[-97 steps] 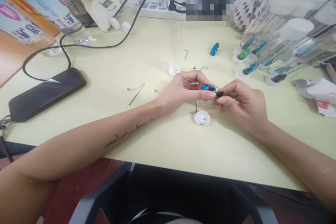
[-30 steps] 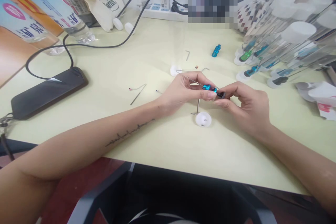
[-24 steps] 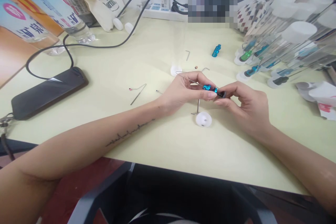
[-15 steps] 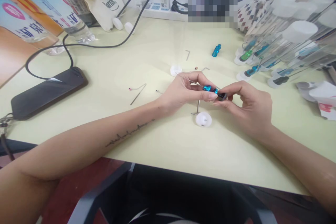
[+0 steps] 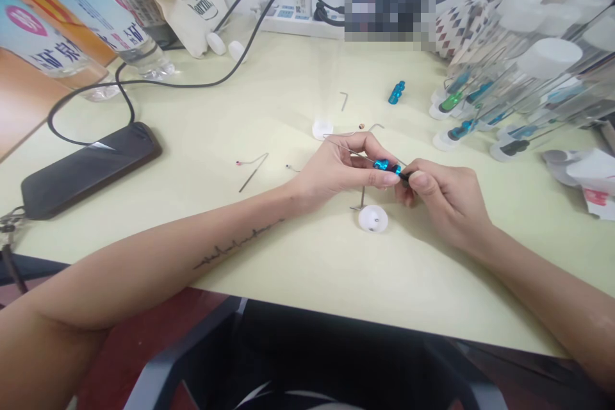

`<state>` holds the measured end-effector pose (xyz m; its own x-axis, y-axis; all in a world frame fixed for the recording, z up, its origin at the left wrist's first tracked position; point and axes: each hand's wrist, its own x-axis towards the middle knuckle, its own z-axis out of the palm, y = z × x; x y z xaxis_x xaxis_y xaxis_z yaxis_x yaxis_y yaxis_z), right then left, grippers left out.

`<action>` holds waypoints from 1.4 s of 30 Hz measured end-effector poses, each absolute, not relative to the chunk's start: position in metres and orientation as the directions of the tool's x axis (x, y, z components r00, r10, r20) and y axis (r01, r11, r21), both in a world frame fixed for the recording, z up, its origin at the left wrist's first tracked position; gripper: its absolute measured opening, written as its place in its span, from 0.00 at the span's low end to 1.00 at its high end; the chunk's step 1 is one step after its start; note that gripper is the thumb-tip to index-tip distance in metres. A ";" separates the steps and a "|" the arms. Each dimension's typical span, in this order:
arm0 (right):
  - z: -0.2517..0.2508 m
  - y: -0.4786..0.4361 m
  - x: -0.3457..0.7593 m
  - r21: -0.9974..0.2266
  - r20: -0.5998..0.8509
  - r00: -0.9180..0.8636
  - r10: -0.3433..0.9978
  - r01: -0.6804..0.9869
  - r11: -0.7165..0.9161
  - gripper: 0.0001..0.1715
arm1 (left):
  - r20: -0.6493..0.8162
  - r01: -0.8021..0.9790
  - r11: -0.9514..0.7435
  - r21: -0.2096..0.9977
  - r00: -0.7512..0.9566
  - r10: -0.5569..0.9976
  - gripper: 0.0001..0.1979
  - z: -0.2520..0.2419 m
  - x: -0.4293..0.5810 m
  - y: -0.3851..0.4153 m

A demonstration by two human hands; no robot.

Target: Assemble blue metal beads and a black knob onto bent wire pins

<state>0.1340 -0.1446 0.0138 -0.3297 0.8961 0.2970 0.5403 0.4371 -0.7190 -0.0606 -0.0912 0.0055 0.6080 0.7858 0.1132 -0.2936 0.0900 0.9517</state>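
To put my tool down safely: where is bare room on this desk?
There is bare desk between the black phone, the black cable and the bent wire. Another patch lies below the white disc, toward the front edge. It is crowded at right, around the clear capped tubes.

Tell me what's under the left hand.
A bent metal wire comes out below the left hand, its foot on the pale desk beside a white plastic disc. The hand covers the wire's upper end, so that part cannot be seen.
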 end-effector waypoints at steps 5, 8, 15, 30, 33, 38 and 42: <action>0.010 -0.142 0.134 -0.774 0.279 -0.289 0.916 0.497 0.392 0.18 | 0.119 -0.310 0.082 0.947 0.578 0.807 0.11 0.004 -0.061 -0.089; 0.008 -0.140 0.131 -0.776 0.367 -0.229 0.902 0.459 0.432 0.14 | 0.120 -0.310 0.064 0.948 0.539 0.834 0.10 0.003 -0.061 -0.088; 0.008 -0.140 0.131 -0.690 0.422 -0.223 0.879 0.550 0.471 0.06 | 0.117 -0.315 0.082 0.945 0.563 0.818 0.10 0.005 -0.061 -0.090; 0.006 -0.141 0.131 -0.630 0.509 -0.192 0.839 0.581 0.515 0.08 | 0.126 -0.305 0.065 0.950 0.564 0.816 0.11 0.006 -0.060 -0.090; 0.007 -0.141 0.132 -0.652 0.483 -0.210 0.850 0.562 0.509 0.08 | 0.135 -0.313 0.062 0.948 0.567 0.813 0.11 0.005 -0.060 -0.089; 0.007 -0.140 0.132 -0.657 0.456 -0.236 0.858 0.562 0.503 0.06 | 0.129 -0.308 0.069 0.949 0.576 0.807 0.11 0.005 -0.061 -0.090; 0.006 -0.140 0.130 -0.578 0.538 -0.217 0.814 0.609 0.544 0.09 | 0.121 -0.281 0.051 0.958 0.562 0.818 0.13 0.005 -0.060 -0.091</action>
<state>0.1296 -0.1403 0.0065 -0.2172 0.8143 0.5383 0.6086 0.5441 -0.5775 -0.0604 -0.0906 0.0054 0.5623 0.8180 0.1212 -0.2810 0.0512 0.9583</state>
